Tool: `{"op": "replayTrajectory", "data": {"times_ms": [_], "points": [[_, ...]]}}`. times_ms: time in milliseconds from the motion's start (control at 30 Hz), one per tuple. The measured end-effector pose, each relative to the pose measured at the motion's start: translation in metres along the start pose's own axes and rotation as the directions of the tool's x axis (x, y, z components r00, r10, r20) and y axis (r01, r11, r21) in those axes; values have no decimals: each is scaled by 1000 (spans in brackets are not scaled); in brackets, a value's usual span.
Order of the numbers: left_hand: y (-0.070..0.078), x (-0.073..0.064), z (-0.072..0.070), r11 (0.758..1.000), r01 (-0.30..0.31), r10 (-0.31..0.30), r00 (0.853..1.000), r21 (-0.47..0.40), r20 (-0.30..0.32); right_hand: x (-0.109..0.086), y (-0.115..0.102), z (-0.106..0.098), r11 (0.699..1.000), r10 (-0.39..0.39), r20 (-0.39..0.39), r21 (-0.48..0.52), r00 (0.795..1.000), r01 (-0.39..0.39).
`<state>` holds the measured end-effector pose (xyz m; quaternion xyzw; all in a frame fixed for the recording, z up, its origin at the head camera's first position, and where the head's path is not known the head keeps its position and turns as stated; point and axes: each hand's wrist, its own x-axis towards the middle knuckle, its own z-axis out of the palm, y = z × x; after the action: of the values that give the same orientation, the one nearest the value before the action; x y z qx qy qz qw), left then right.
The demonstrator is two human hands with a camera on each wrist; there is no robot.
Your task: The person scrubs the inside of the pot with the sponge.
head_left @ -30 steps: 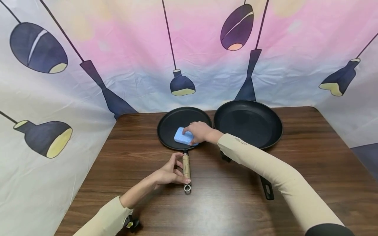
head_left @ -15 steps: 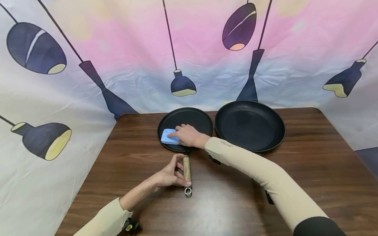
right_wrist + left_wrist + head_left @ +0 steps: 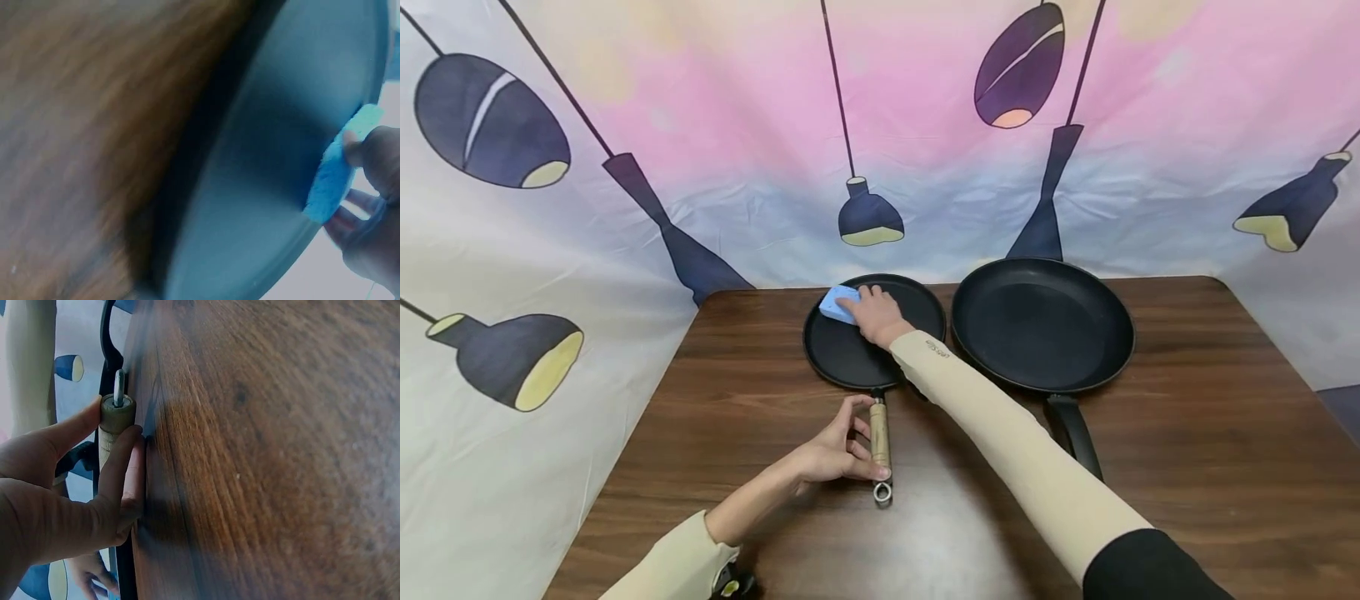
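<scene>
Fingers of the right hand (image 3: 874, 313) press a blue sponge (image 3: 838, 303), likely soft and light, into the flat pan (image 3: 850, 358). Left hand (image 3: 833, 450) fingers curl round its wooden handle (image 3: 880, 433), a firm hold

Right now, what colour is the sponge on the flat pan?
Light blue sponge, clearest in the head view.

The sponge (image 3: 838, 303) is light blue; the flat pan (image 3: 857, 354) under it is matte black, its handle (image 3: 879, 437) pale wood with a silver ring. At 3 o'clock, a larger frying pan (image 3: 1042, 321) is black. The bench (image 3: 1187, 433) is dark-brown woodgrain. Both sleeves (image 3: 1000, 421) are beige. The backdrop (image 3: 737, 125) is pink-to-white with navy lamps.
</scene>
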<state>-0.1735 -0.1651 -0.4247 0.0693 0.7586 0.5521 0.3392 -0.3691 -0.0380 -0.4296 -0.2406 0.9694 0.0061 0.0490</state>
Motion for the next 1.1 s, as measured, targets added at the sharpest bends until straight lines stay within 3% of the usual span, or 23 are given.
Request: {"op": "replayTrajectory", "data": {"times_ms": [133,267,433,600,833,1100], "points": [[1,1,-1,1000,-2,2,1000,3,-5,0,14,-5,998,57,-5,39,998,-57],[2,4,1,1000,-10,10,1000,8,-3,-7,37,-7,979,163,-2,122,987,-162],[1,0,2,1000,-4,4,1000,1,-10,-13,61,-12,955,219,63,190,974,-227],[1,-1,1,1000,-10,10,1000,-18,1,-26,76,-23,968,146,125,187,981,-168],[1,-1,-2,1000,-3,3,1000,-26,1,-55,78,-32,982,-1,173,184,985,-31],[3,1,-1,999,18,-18,1000,-41,12,-75,78,-24,964,-156,157,239,975,116]]}}
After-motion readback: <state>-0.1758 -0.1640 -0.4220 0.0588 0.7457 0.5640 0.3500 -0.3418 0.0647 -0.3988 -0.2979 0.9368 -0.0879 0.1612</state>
